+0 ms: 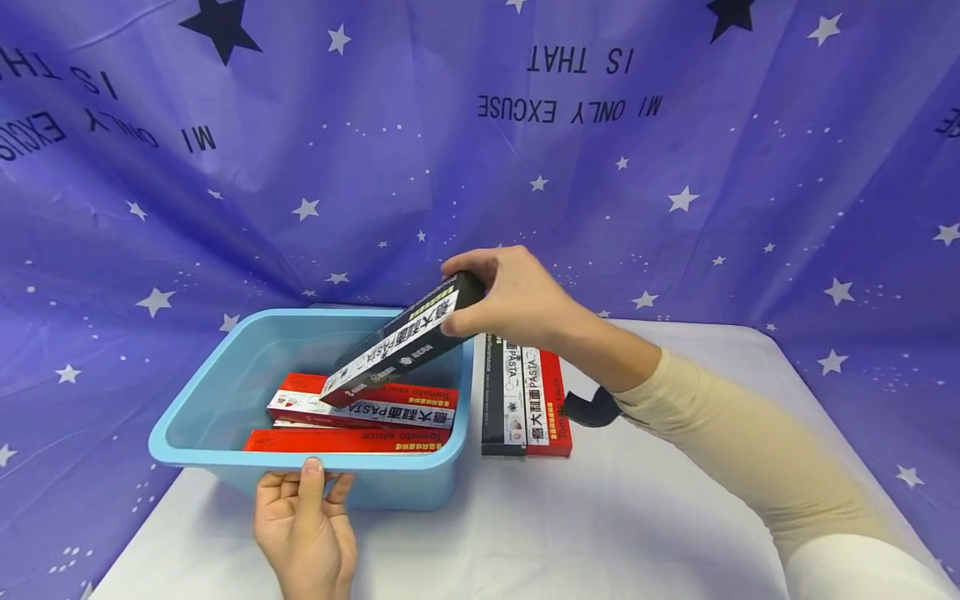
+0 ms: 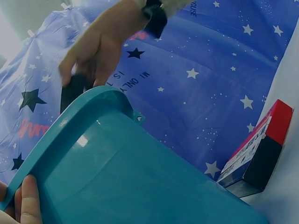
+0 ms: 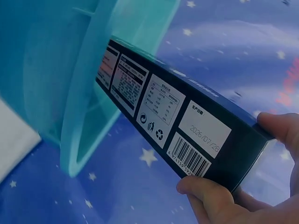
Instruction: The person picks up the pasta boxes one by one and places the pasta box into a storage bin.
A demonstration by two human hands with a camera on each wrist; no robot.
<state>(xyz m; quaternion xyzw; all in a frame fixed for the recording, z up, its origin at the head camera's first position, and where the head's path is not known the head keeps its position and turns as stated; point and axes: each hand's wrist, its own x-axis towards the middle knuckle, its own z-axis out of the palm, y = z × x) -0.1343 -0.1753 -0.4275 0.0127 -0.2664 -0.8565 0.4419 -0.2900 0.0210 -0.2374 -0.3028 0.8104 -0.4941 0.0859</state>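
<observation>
The left hand (image 1: 306, 525) pinches the near rim of the blue basin (image 1: 405, 492), which partly hides the nearest red box (image 1: 348, 442). Beside the basin, other boxes (image 1: 525, 417) run out of sight behind the right wrist. Farther back, the right hand (image 1: 517, 296) clamps a black box (image 1: 397, 346), slanting into the basin (whether it touches the red below, I can't tell).

Tub (image 1: 225, 457): room inside, at the left.
Held box (image 1: 405, 342): leans in, blocks the right.
Red boxes (image 1: 337, 440): block below it.
Side boxes (image 1: 536, 417): block the tub's right.
Tabletop (image 1: 600, 525): room at front right.
</observation>
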